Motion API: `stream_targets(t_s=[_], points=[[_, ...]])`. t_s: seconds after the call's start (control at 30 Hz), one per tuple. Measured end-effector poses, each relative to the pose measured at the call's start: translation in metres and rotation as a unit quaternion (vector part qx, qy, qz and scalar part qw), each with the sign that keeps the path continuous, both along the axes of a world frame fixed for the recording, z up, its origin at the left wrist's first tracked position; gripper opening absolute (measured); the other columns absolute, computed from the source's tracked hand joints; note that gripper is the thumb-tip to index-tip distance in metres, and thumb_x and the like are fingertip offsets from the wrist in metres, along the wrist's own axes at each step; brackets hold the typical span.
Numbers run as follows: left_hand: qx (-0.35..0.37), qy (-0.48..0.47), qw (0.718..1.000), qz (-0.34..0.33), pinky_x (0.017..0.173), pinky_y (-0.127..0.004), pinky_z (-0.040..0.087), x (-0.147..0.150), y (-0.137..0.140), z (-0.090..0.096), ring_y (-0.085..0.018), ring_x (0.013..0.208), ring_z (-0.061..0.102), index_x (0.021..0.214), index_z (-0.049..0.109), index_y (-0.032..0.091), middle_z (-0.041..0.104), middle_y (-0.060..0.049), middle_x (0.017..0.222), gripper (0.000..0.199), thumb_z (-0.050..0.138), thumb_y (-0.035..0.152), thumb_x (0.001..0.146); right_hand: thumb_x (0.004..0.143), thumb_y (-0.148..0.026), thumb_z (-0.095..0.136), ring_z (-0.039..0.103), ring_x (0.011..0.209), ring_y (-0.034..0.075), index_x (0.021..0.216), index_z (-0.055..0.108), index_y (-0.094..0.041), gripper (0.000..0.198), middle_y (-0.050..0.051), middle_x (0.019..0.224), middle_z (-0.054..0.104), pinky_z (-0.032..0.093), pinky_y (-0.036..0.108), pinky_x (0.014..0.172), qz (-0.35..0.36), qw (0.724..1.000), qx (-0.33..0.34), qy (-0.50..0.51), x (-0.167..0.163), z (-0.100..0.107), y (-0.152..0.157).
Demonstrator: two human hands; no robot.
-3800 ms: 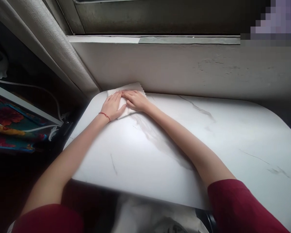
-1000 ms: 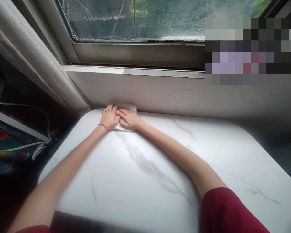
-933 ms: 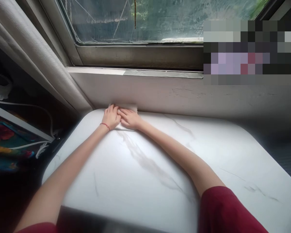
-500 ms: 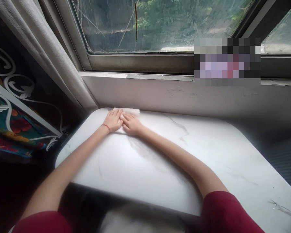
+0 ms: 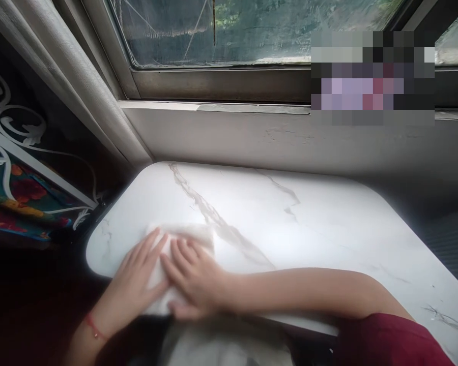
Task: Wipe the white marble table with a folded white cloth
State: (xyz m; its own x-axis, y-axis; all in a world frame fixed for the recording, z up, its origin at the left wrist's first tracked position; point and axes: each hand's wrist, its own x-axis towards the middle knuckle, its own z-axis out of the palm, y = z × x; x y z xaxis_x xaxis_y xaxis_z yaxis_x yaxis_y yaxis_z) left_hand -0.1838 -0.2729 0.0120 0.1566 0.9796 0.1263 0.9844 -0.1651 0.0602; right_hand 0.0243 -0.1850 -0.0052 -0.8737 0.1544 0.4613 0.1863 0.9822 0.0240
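Note:
My left hand (image 5: 136,277) lies flat on a folded white cloth (image 5: 201,234) near the front edge of the white marble-patterned table (image 5: 313,229). Its fingers are stretched out and slightly apart, and a red string bracelet circles the wrist. Beside it, my right hand (image 5: 198,280) presses on the same cloth, palm down, fingers extended and pointing to the upper left. Both hands are open and a little blurred. They cover much of the cloth, whose far edge and a strip between the hands show.
Behind the table runs a pale wall (image 5: 213,137) below a metal-framed window (image 5: 221,84). A light curtain (image 5: 87,86) hangs at the left, with a white scrolled metal frame (image 5: 41,168) and flowered fabric (image 5: 26,198) beside it. A pixelated patch covers part of the sill.
Both hands have drawn the cloth from the table's far edge back to its near edge. The brown veining at the far left is now uncovered. The view has shifted slightly.

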Motion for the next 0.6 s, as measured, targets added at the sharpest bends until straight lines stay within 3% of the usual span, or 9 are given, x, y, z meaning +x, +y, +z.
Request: stream_targets(t_s=[0.13,0.27,0.4,0.6], points=[[0.003,-0.001,1.0,0.01,0.114,-0.051,0.048,-0.004,-0.015,-0.003,-0.032,0.15,0.038,0.165,0.005,0.035,0.025,-0.005,0.169,0.082,0.048,0.054,0.098,0.085,-0.082,0.044,0.055,0.128,0.045,0.141,0.052,0.004,0.103,0.031,0.136,0.06,0.044,0.055,0.107,0.019,1.0,-0.006,0.002,-0.004,0.001,-0.006],[0.027,0.006,1.0,-0.01,0.116,-0.052,0.046,-0.001,-0.008,0.0,-0.034,0.15,0.037,0.166,0.0,0.032,0.023,-0.007,0.169,0.092,0.053,0.058,0.095,0.082,-0.084,0.052,0.04,0.145,0.046,0.152,0.038,0.004,0.113,0.034,0.151,0.046,0.035,0.059,0.118,0.028,0.997,-0.076,0.019,-0.002,-0.003,-0.007],[-0.004,-0.003,0.999,-0.044,0.12,-0.05,0.042,0.006,0.02,0.002,-0.034,0.153,0.03,0.166,0.006,0.024,0.017,-0.011,0.17,0.092,0.05,0.062,0.095,0.08,-0.078,0.062,0.025,0.152,0.047,0.155,0.032,0.005,0.117,0.037,0.159,0.029,0.029,0.059,0.123,0.014,0.99,-0.138,0.015,0.004,-0.005,0.004],[-0.091,-0.023,0.993,-0.072,0.127,-0.054,0.022,0.018,0.092,0.006,-0.033,0.158,0.01,0.164,0.017,0.011,0.009,-0.018,0.171,0.09,0.047,0.06,0.095,0.084,-0.069,0.064,0.019,0.155,0.046,0.156,0.031,0.003,0.107,0.036,0.163,0.02,0.027,0.06,0.124,-0.044,0.984,-0.173,-0.003,0.015,0.001,0.046]])
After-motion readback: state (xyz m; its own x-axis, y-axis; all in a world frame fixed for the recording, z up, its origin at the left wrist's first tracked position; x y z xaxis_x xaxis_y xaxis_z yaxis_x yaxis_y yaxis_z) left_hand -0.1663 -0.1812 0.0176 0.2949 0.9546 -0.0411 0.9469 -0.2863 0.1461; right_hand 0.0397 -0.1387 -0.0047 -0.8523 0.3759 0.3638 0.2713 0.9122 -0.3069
